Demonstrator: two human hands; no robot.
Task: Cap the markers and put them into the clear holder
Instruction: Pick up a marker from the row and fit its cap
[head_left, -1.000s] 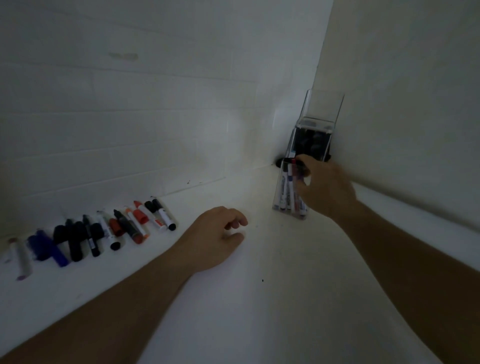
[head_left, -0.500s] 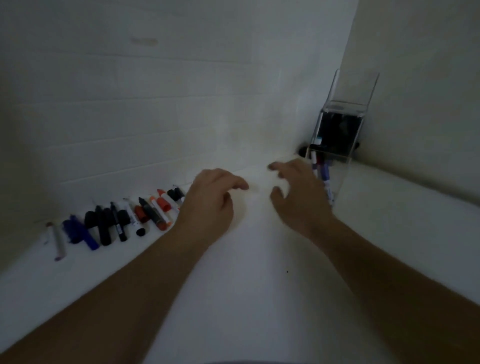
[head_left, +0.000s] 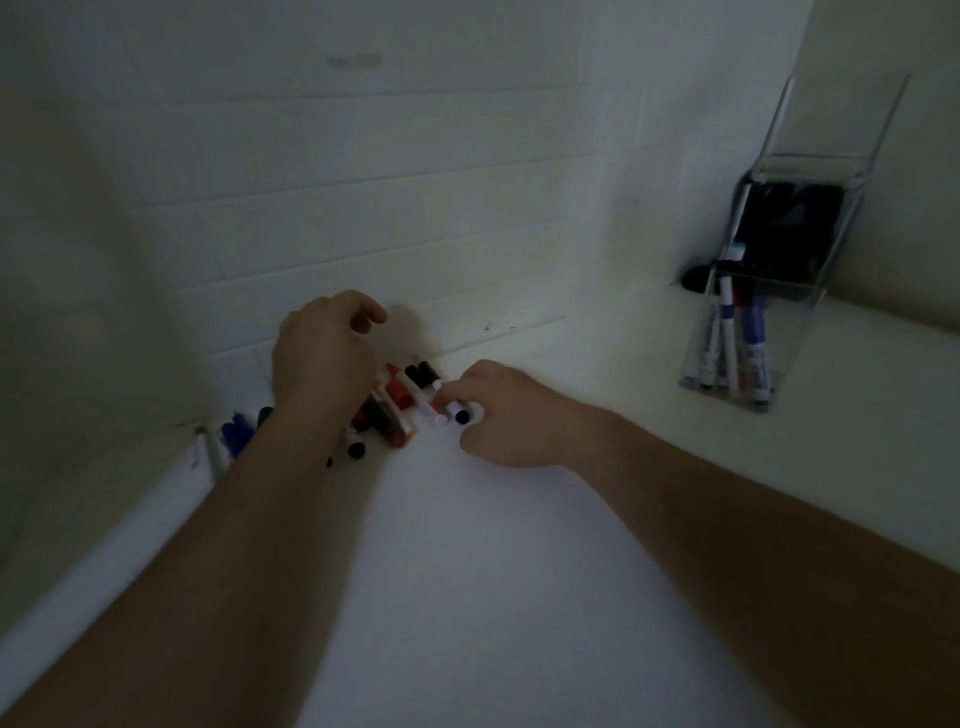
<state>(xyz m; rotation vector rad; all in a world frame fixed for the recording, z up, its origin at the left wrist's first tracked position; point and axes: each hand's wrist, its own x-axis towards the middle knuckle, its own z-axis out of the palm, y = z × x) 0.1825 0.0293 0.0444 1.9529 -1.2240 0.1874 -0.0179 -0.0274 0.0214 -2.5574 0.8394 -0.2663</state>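
Under the right grip (head_left: 506, 415), a marker (head_left: 445, 410).

No legible text anywhere.

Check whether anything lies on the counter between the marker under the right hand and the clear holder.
Nothing visible does. The right hand touches a white marker at the row's end, and the white counter runs bare from there to the clear holder.

Two hands (head_left: 327, 353) (head_left: 498, 415), one clear holder (head_left: 779, 332) with about three markers (head_left: 727, 332) standing in it.
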